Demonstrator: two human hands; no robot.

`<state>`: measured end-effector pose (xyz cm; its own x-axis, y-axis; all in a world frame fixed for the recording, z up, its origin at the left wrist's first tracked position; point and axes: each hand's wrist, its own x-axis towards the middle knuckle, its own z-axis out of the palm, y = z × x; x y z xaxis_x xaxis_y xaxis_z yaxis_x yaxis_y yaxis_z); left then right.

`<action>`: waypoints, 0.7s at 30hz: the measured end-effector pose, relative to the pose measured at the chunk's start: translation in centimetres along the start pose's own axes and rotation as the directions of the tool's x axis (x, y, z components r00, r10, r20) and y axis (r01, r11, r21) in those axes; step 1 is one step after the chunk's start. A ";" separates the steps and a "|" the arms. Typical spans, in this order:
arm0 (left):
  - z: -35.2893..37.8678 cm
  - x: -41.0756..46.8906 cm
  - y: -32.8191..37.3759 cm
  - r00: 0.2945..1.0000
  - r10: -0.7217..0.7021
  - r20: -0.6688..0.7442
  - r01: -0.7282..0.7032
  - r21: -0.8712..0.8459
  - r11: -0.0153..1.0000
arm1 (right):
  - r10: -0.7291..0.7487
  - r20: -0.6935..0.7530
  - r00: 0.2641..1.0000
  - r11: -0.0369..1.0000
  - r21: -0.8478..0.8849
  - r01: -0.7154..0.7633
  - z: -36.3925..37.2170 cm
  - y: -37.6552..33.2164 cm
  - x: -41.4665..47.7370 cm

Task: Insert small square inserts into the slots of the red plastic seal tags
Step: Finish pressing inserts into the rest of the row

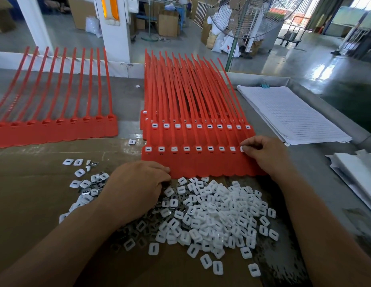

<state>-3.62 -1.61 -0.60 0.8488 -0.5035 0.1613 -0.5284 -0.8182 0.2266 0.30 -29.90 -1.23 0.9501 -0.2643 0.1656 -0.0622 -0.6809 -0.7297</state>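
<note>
Pinching insert [242, 149] at tag strip [201, 165] end: right fingers [251, 142] | left fingers [160, 170] curled, hold unclear

a stack of lined paper [292, 114], with a teal clip [265, 85] at its far corner, lies on the grey table [126, 94]. white sheets [358, 168] sit at the right edge. a brown cardboard sheet [35, 183] covers the near tabletop. beyond stand a pedestal fan [248, 15], a white pillar [116, 38] and cardboard boxes [168, 23].

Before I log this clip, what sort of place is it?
Probably a factory floor: rows of red seal tags and a heap of white inserts on a worktable, cardboard boxes and a big standing fan behind.
</note>
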 end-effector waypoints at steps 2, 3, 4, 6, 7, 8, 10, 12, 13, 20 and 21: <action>0.0 0.0 0.0 1.000 -0.002 0.000 0.002 -0.004 1.000 | 0.005 -0.004 1.000 1.000 -0.012 -0.005 0.1 0.1 0.1; 0.0 0.0 0.0 1.000 -0.002 0.000 0.002 -0.005 1.000 | 0.007 -0.006 1.000 1.000 -0.010 -0.007 0.1 0.1 0.1; 0.1 0.0 -0.1 1.000 -0.003 0.000 0.003 -0.007 1.000 | 0.007 -0.007 1.000 1.000 -0.004 -0.007 0.1 0.2 0.1; 0.0 0.0 -0.1 1.000 -0.003 0.001 0.003 -0.008 1.000 | 0.008 -0.004 1.000 1.000 0.002 -0.008 0.1 0.1 0.1; 0.0 0.0 -0.1 1.000 -0.002 0.001 0.002 -0.008 1.000 | 0.010 0.001 1.000 1.000 0.005 -0.010 0.0 0.1 0.1; 0.0 0.0 -0.1 1.000 -0.001 0.001 0.001 -0.008 1.000 | 0.012 0.006 1.000 1.000 0.012 -0.012 0.0 0.1 0.1; 0.0 0.0 -0.1 1.000 0.003 0.002 -0.003 -0.005 1.000 | 0.021 0.009 1.000 0.999 0.041 -0.021 0.0 0.0 0.1; 0.0 0.0 -0.1 1.000 0.006 0.004 -0.006 0.002 1.000 | 0.033 -0.004 0.999 0.996 0.079 -0.033 0.0 -0.2 0.0; -0.1 0.0 -0.2 1.000 0.005 0.005 -0.005 0.003 1.000 | 0.037 -0.010 0.999 0.995 0.095 -0.036 0.1 -0.2 -0.1; -0.2 0.1 -0.2 1.000 0.001 0.004 -0.001 0.000 1.000 | 0.049 -0.008 0.999 0.997 0.056 -0.048 0.2 -0.3 0.1; -0.2 0.1 -0.2 1.000 0.002 0.002 -0.002 -0.002 1.000 | 0.050 -0.004 0.999 0.997 0.051 -0.049 0.2 -0.4 0.1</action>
<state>-3.49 -1.45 -0.41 0.8480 -0.5053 0.1597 -0.5297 -0.8169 0.2283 0.51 -29.55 -1.09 0.9446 -0.3006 0.1320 -0.0933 -0.6314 -0.7698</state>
